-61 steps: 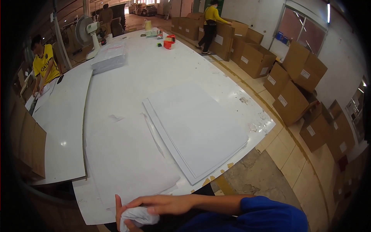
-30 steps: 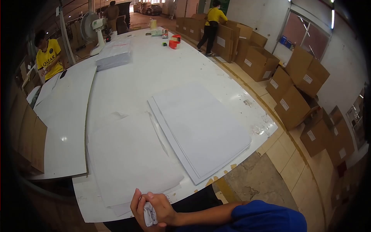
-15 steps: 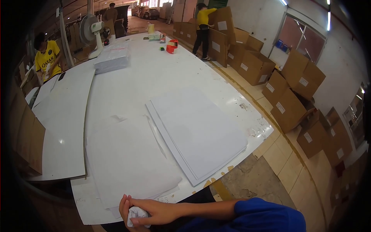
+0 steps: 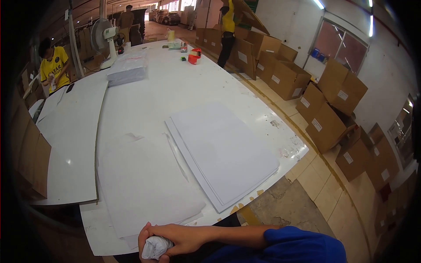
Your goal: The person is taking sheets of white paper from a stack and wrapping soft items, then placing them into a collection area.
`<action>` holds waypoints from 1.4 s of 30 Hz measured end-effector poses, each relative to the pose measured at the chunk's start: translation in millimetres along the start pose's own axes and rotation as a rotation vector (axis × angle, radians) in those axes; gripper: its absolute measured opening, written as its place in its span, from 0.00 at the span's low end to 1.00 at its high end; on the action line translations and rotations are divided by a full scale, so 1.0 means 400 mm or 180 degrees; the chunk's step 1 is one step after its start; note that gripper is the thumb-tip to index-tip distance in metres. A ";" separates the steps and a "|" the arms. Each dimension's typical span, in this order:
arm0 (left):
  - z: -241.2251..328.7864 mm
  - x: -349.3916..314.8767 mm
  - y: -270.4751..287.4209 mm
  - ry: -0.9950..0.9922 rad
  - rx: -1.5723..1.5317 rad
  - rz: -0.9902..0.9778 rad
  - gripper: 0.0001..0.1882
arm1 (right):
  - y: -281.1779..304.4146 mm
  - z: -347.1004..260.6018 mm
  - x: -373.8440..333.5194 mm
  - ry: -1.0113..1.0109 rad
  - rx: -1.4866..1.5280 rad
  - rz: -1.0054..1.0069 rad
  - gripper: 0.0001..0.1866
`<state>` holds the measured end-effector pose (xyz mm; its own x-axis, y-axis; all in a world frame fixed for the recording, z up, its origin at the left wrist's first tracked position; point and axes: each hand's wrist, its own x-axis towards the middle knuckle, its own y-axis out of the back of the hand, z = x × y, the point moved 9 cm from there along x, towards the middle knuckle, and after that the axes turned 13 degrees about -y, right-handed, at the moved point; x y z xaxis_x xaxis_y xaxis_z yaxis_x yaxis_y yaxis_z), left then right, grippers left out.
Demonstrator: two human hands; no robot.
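Note:
At the near edge of the table, my right hand (image 4: 182, 236) curls around a crumpled white wad (image 4: 156, 247), of cloth or paper, I cannot tell which. A bit of skin at the lower edge below the wad seems to belong to my left hand (image 4: 164, 259); its fingers are mostly cut off. Just beyond my hands lies a large thin white sheet (image 4: 147, 188) on the white table (image 4: 188, 83). To its right rests a stack of large white sheets (image 4: 226, 153), slightly fanned along the left side.
A wrapped stack of sheets (image 4: 127, 70), a standing fan (image 4: 107, 39) and a red tape dispenser (image 4: 194, 57) are farther off. Cardboard boxes (image 4: 289, 79) line the right wall. One person in yellow (image 4: 56, 65) works at left; another (image 4: 227, 33) lifts cardboard at the back.
My right hand and the wad have shifted slightly, with more of the wad showing. At the back, the person in yellow has raised a cardboard piece higher. The sheets have not moved.

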<state>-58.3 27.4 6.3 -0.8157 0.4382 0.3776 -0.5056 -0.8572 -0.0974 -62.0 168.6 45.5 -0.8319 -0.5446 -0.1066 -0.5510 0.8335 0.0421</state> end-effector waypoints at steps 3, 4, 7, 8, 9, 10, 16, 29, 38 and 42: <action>-0.016 -0.006 0.000 0.0253 -0.0132 -0.0035 0.74 | -0.007 0.015 0.001 -0.0055 0.0114 -0.0028 0.33; -0.017 -0.007 0.003 0.0252 -0.0131 -0.0022 0.74 | -0.009 0.019 0.001 -0.0121 0.0193 -0.0047 0.34; -0.025 -0.007 0.013 0.0312 -0.0134 0.0077 0.75 | 0.008 -0.017 -0.007 -0.0056 0.0322 0.0193 0.36; -0.024 -0.002 0.013 0.0292 -0.0055 0.0097 0.75 | 0.006 -0.002 -0.005 -0.0057 0.0313 0.0183 0.36; -0.023 0.005 0.012 0.0273 0.0017 0.0104 0.74 | 0.007 0.014 -0.005 -0.0055 -0.0076 0.0305 0.36; -0.018 0.012 0.010 0.0265 0.0008 0.0102 0.74 | 0.010 0.025 -0.005 -0.0054 -0.0467 0.0428 0.36; -0.037 -0.010 0.041 0.0093 0.0782 -0.0019 0.70 | 0.003 0.010 0.001 0.0156 -0.0387 0.0331 0.38; -0.047 -0.037 0.070 0.0180 0.1174 0.0124 0.64 | -0.010 0.053 0.005 -0.0088 -0.0351 0.0297 0.37; -0.049 -0.034 0.057 0.0336 0.0953 0.0232 0.63 | -0.007 0.068 0.002 -0.0285 -0.0319 0.0275 0.37; -0.055 -0.036 0.057 0.0310 0.0956 0.0246 0.63 | -0.005 0.081 0.004 -0.0109 -0.0353 0.0360 0.37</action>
<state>-64.3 7.4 -21.6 -0.8788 0.3801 0.2884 -0.3474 -0.9241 0.1591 -59.9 169.1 13.2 -0.8873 -0.4428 -0.1286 -0.4595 0.8728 0.1649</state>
